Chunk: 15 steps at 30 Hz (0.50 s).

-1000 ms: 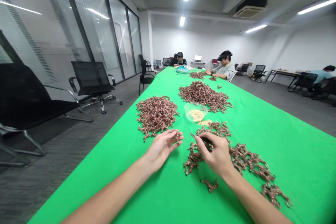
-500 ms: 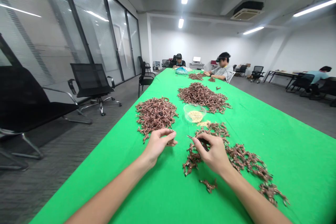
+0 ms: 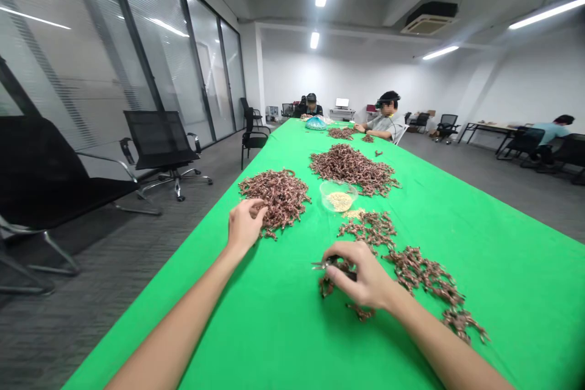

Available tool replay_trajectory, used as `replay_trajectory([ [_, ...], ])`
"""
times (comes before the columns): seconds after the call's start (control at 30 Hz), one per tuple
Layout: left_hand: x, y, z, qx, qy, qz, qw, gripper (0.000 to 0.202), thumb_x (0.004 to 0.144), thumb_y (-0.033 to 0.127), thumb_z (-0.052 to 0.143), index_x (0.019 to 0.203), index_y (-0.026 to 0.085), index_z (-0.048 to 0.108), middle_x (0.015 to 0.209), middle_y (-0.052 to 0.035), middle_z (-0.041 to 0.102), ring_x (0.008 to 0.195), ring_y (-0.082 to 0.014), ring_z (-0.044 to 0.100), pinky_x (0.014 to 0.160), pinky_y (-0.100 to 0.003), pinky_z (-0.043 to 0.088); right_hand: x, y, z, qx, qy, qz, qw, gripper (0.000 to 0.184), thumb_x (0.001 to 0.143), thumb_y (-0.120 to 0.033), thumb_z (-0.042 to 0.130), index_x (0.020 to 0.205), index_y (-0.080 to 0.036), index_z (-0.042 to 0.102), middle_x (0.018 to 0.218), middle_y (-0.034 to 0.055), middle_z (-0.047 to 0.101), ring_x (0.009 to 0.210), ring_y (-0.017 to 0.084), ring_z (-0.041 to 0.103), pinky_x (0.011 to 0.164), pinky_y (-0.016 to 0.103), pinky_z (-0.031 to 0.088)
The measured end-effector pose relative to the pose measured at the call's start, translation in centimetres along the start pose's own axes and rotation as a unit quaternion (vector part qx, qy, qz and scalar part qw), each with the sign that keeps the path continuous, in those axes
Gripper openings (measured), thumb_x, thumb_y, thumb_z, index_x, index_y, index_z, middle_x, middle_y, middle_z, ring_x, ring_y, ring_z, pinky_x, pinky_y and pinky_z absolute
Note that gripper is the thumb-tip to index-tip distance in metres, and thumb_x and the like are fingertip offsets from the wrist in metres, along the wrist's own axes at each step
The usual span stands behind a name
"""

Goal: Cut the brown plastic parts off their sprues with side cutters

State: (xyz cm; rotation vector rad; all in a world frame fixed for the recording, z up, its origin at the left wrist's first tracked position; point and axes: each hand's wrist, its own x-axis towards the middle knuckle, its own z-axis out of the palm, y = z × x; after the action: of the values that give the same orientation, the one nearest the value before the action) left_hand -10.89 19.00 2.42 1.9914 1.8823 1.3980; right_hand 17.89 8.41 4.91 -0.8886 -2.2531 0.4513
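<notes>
My left hand is at the near left edge of a heap of small brown figures. Its fingers are curled together against the heap, and what they pinch is hidden. My right hand is closed around small dark-handled pliers, whose thin metal jaws point left and stand slightly apart. Beneath and beside this hand lie more brown figures with thin limbs. Further strings of loose brown figures stretch off to its right.
A clear plastic bowl holds pale grains, with some spilled grains beside it. Behind it rises a larger heap of brown figures. Co-workers sit at the far end of the green-covered table. Black chairs stand to the left.
My left hand has moved left and away from me to the heap. My right hand has come slightly nearer and turned, showing more of the pliers, their jaws now apart.
</notes>
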Motion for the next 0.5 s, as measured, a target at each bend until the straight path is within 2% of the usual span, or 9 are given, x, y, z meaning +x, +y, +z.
replay_trajectory([
  [0.1,-0.1,-0.6,0.5,-0.003,-0.009,0.010,1.000,0.036,0.086,0.032,0.059,0.115,0.013,0.067,0.104,-0.0113,0.073,0.083,-0.0219,0.071,0.083,-0.033,0.054,-0.7,-3.1,1.5,-0.045,-0.053,-0.019,0.997,0.019,0.083,-0.030,0.055,0.096,-0.020,0.064,0.080,0.0028,0.066,0.072,0.019,0.059,0.069,0.030,0.043],
  [0.2,-0.4,-0.6,0.9,0.009,-0.008,0.031,0.999,0.035,0.087,0.031,0.058,0.117,0.015,0.067,0.116,-0.0117,0.070,0.101,-0.0247,0.068,0.096,-0.036,0.050,-2.2,-6.2,5.3,-0.112,-0.070,-0.008,0.991,0.020,0.078,-0.031,0.057,0.094,-0.019,0.061,0.086,0.0058,0.064,0.080,0.024,0.059,0.074,0.035,0.046],
  [0.27,-0.6,-0.4,1.1,0.023,-0.005,0.045,0.999,0.034,0.087,0.031,0.057,0.115,0.016,0.067,0.122,-0.0120,0.067,0.111,-0.0270,0.064,0.103,-0.038,0.045,-3.1,-7.6,8.1,-0.149,-0.074,-0.008,0.986,0.019,0.072,-0.031,0.061,0.086,-0.018,0.059,0.082,0.0060,0.062,0.077,0.025,0.059,0.070,0.036,0.048],
  [0.37,-0.9,0.0,1.2,0.038,-0.010,0.062,0.997,0.033,0.087,0.032,0.057,0.114,0.016,0.067,0.122,-0.0128,0.066,0.112,-0.0285,0.062,0.104,-0.039,0.044,-3.5,-8.3,11.1,-0.199,-0.044,0.019,0.979,0.018,0.081,-0.029,0.056,0.094,-0.017,0.058,0.093,0.0101,0.062,0.090,0.029,0.058,0.075,0.041,0.050],
  [0.43,-1.1,0.1,1.4,0.046,-0.014,0.069,0.996,0.033,0.087,0.032,0.057,0.113,0.016,0.066,0.121,-0.0128,0.066,0.111,-0.0286,0.062,0.103,-0.039,0.044,-2.9,-8.2,11.8,-0.212,-0.027,0.069,0.974,0.016,0.087,-0.027,0.051,0.097,-0.017,0.057,0.098,0.0122,0.061,0.094,0.030,0.057,0.076,0.041,0.052],
  [0.5,-1.1,0.1,1.6,0.053,-0.011,0.072,0.996,0.033,0.087,0.033,0.056,0.113,0.016,0.065,0.122,-0.0128,0.065,0.112,-0.0288,0.061,0.104,-0.040,0.043,-2.0,-7.9,11.8,-0.226,-0.012,0.126,0.966,0.024,0.089,-0.032,0.050,0.103,-0.014,0.058,0.107,0.0168,0.060,0.102,0.033,0.056,0.074,0.042,0.054],
])
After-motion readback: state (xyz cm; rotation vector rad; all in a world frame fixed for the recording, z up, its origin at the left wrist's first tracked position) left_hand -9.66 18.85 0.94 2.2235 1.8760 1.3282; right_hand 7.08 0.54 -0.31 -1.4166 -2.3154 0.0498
